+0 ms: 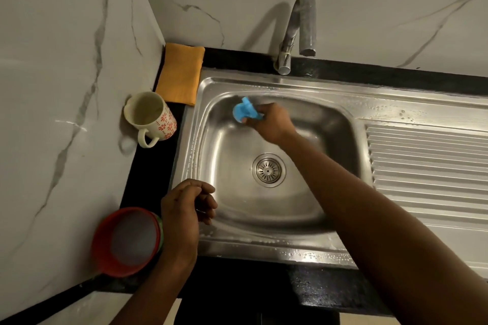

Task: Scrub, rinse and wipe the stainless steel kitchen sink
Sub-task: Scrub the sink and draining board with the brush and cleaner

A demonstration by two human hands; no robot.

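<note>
under the tap (301,26), droplet-beaded sink (264,252)

The rectangular stainless steel sink (264,82) shone glossy and water-beaded, the folded orange cloth (181,74) looked matt and soft, and the small blue scrubber (244,111) seemed smooth plastic.

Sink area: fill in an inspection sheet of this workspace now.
Surface: black stone countertop; droplets on the rim of the stainless steel sink.
Job's things: small blue scrubber against the basin's far-left wall; folded orange cloth on the counter at the back-left corner.
Clutter: cream floral mug, upright; red-rimmed round vessel, both left of the sink.
Hands: right hand grips the scrubber; left hand loosely curled, empty, over the near-left rim.
Cables: nothing seen.
Surroundings: curved metal tap, no running water visible; white marbled wall.
</note>
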